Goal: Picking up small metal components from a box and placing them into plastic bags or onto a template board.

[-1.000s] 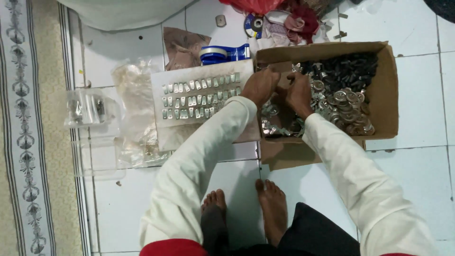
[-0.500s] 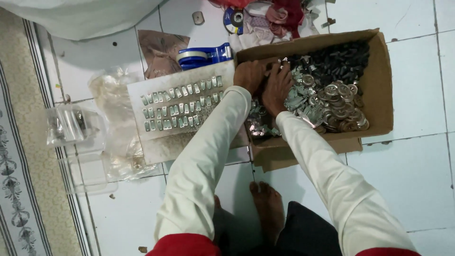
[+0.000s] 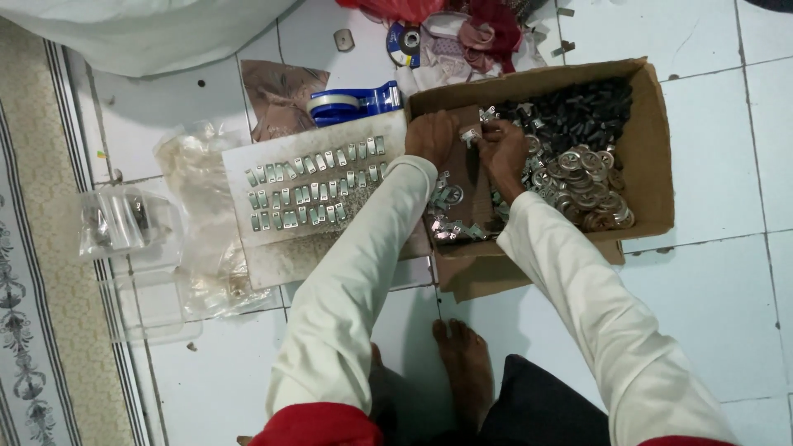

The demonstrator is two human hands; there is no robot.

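Note:
My left hand (image 3: 431, 136) and my right hand (image 3: 504, 151) meet over the left part of a cardboard box (image 3: 647, 149), fingers pinched together on a small metal clip (image 3: 471, 135). The box holds a pile of silver metal rings (image 3: 582, 182), dark small parts (image 3: 578, 111) at the back and loose clips (image 3: 450, 216) at the front left. To the left of the box lies a pale flat board (image 3: 281, 256) with rows of metal clips (image 3: 314, 183) set out on it. Both sleeves are cream with red at the upper arm.
A blue tape dispenser (image 3: 351, 103) lies behind the board. Clear plastic bags (image 3: 194, 165) and a clear plastic container (image 3: 124, 221) sit on the left, by a patterned rug (image 3: 37, 272). Cloth and a disc (image 3: 409, 39) lie behind the box. My bare feet (image 3: 467, 372) rest on white tiles.
Both hands stayed together over the box's left part while handling a small clip. The view shifted slightly, so the box and board sit a little differently in frame.

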